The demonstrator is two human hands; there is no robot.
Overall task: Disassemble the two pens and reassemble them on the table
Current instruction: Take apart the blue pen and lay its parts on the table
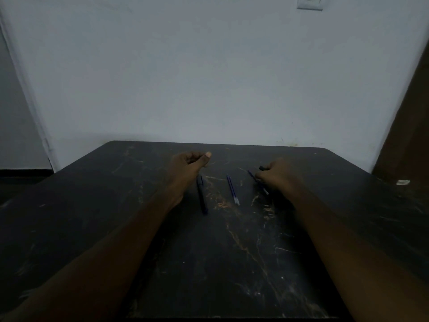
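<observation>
1. Table point(232, 263): dark stone-patterned top with pale and orange veins, scuffed. Its far edge meets a white wall point(209, 77).
2. Room: dim. A switch point(310, 2) sits high on the wall and a brown door point(408, 124) stands at right. A small white scrap point(403, 182) lies on the table's right side.
3. Left hand point(189, 162): raised above the table, fingers curled in to the thumb, nothing seen in them.
4. Right hand point(275, 174): fingers curled round a black part point(262, 168), the hand partly covering a blue tube point(258, 182).
5. Pen point(202, 196): lies on the table by the left wrist. A refill point(232, 190) lies between the hands, apart from both.
</observation>
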